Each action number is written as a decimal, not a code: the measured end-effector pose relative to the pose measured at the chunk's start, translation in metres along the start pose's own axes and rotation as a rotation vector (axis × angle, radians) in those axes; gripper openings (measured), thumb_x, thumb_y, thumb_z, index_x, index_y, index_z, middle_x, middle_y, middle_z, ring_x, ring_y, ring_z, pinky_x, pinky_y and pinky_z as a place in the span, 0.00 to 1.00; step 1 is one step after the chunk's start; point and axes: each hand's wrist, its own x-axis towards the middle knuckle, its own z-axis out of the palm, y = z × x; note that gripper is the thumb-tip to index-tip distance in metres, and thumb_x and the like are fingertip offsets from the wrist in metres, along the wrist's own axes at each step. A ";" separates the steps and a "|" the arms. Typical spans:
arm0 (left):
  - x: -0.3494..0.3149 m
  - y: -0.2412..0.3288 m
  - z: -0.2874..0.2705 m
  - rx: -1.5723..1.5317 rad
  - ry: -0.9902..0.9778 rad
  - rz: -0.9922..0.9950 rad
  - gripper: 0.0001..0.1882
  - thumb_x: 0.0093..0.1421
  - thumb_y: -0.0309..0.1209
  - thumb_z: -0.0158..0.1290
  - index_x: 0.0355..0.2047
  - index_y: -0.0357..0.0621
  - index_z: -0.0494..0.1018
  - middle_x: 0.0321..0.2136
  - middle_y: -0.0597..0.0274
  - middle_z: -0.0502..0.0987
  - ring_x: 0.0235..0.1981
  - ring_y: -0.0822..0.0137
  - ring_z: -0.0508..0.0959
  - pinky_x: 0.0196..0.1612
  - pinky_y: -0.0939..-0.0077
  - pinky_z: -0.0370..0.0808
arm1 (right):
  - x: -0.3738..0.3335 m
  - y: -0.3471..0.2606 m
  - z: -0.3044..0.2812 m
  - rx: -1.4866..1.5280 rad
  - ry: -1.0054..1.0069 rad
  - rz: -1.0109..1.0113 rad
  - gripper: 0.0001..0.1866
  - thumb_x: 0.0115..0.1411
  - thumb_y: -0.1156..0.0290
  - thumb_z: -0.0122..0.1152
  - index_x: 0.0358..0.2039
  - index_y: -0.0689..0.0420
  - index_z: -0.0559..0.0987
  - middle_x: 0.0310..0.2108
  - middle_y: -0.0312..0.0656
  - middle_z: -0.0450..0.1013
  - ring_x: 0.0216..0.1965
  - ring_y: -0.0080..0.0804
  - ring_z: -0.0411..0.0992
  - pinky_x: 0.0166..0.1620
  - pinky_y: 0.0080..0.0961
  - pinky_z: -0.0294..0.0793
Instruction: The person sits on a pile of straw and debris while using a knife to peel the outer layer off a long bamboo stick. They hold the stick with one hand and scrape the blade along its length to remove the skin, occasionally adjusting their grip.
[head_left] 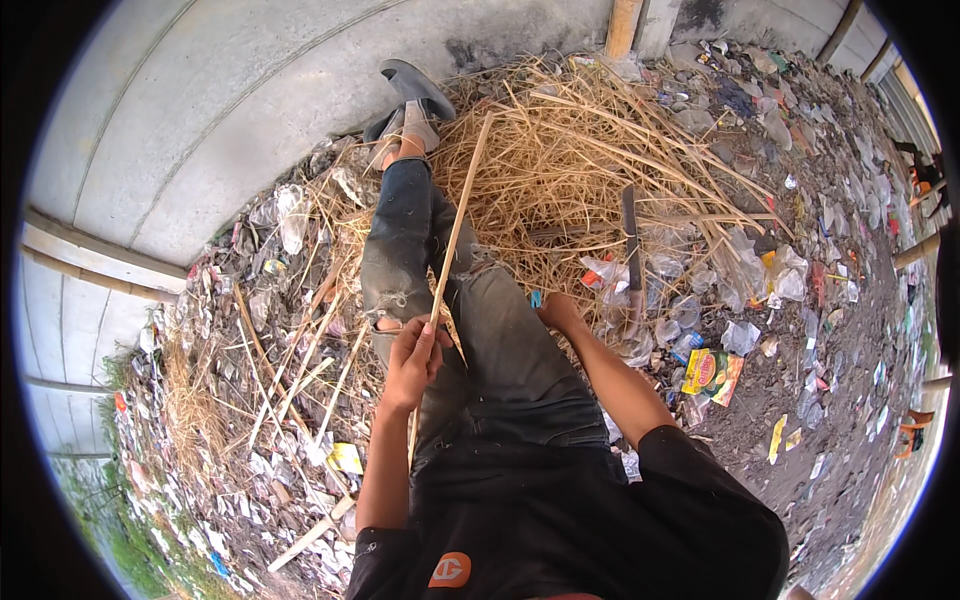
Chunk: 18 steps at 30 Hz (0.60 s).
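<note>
Left fingers: the left hand (412,362) is curled snugly round a long pale strip (463,205), looks like split bamboo, thumb up top.
Strip: slants across the legs, far end over the straw-like pile, near end down by the waist.
Right fingers: the right hand (560,312) is down by the right thigh, with a bit of blue (536,299) at the fingers; honestly can't tell how far they're curled or if they've got hold of anything.
Knife: a long dark-bladed knife (631,240) lies just right of that hand, not touching it.
Legs: stretched out in worn dark trousers (520,350), ankles together, grey shoes (413,88) near the wall (300,60).
Pile: loads of thin shavings (545,150) right of the shins.
Left side: more loose strips (290,390) on littered ground.
Right side: plastic scraps plus a yellow-and-red packet (712,375).
</note>
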 end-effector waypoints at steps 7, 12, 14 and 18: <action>-0.006 -0.002 0.016 0.031 0.010 0.052 0.16 0.74 0.36 0.46 0.53 0.38 0.70 0.30 0.65 0.74 0.17 0.84 0.62 0.18 0.88 0.57 | 0.024 0.031 0.063 0.022 0.055 0.161 0.33 0.57 0.50 0.65 0.56 0.59 0.74 0.53 0.56 0.76 0.56 0.57 0.74 0.56 0.49 0.74; -0.027 -0.005 0.012 0.046 0.069 0.075 0.16 0.74 0.35 0.46 0.54 0.37 0.70 0.29 0.66 0.74 0.17 0.85 0.61 0.18 0.89 0.57 | 0.002 0.023 0.046 -0.082 0.052 0.096 0.31 0.54 0.48 0.66 0.50 0.59 0.78 0.52 0.56 0.76 0.55 0.55 0.75 0.56 0.48 0.74; -0.036 -0.003 0.011 0.054 0.089 0.078 0.16 0.74 0.35 0.46 0.54 0.37 0.70 0.29 0.66 0.74 0.17 0.85 0.61 0.18 0.89 0.57 | -0.006 0.020 0.037 -0.074 0.031 0.095 0.30 0.53 0.48 0.66 0.47 0.59 0.80 0.50 0.57 0.77 0.53 0.55 0.76 0.55 0.48 0.75; -0.045 0.010 0.021 0.091 0.111 0.087 0.16 0.74 0.35 0.47 0.54 0.37 0.69 0.27 0.66 0.74 0.17 0.85 0.61 0.18 0.89 0.56 | -0.005 0.038 0.024 0.066 0.113 -0.016 0.27 0.52 0.49 0.66 0.40 0.61 0.82 0.41 0.59 0.79 0.46 0.55 0.79 0.49 0.49 0.77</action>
